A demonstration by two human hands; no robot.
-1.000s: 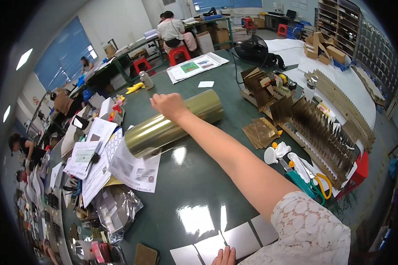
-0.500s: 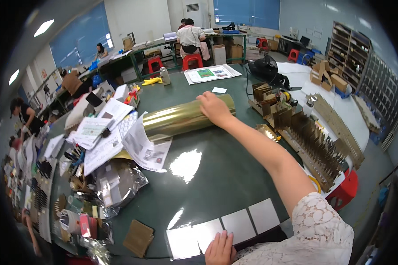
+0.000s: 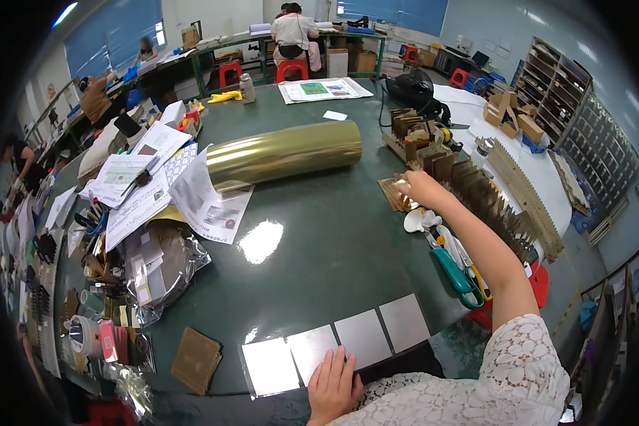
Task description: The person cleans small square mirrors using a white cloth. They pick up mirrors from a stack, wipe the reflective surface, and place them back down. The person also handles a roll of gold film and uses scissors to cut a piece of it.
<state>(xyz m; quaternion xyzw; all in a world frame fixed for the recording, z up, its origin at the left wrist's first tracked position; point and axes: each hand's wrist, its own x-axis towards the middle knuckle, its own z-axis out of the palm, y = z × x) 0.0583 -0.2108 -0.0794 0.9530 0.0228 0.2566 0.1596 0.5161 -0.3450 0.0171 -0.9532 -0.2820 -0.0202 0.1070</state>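
Silver square plates lie in a row along the near table edge, among them a left-hand plate (image 3: 271, 369) and a right-hand plate (image 3: 405, 323). My left hand (image 3: 331, 387) rests flat on the row, fingers stretched out. My right hand (image 3: 427, 190) reaches far to the right, its fingers bent together over a small pile of thin golden-brown squares (image 3: 390, 193). What its fingertips pinch is too small to make out. Just nearer than that pile lie scissors with green handles (image 3: 456, 273). A shiny gold roll of sheet (image 3: 284, 153) lies across the far middle of the table.
Brown slotted racks holding thin plates (image 3: 468, 177) stand at the right. A brown square stack (image 3: 197, 360) sits near left. Papers (image 3: 138, 188), a clear plastic bag (image 3: 170, 266) and small tools crowd the left. A printed sheet (image 3: 323, 90) and black bag (image 3: 412, 92) lie beyond.
My right hand has left the gold roll and moved right and nearer, to the golden-brown pile. My left hand stays on the silver plates. The view has turned slightly, bringing the scissors into sight.
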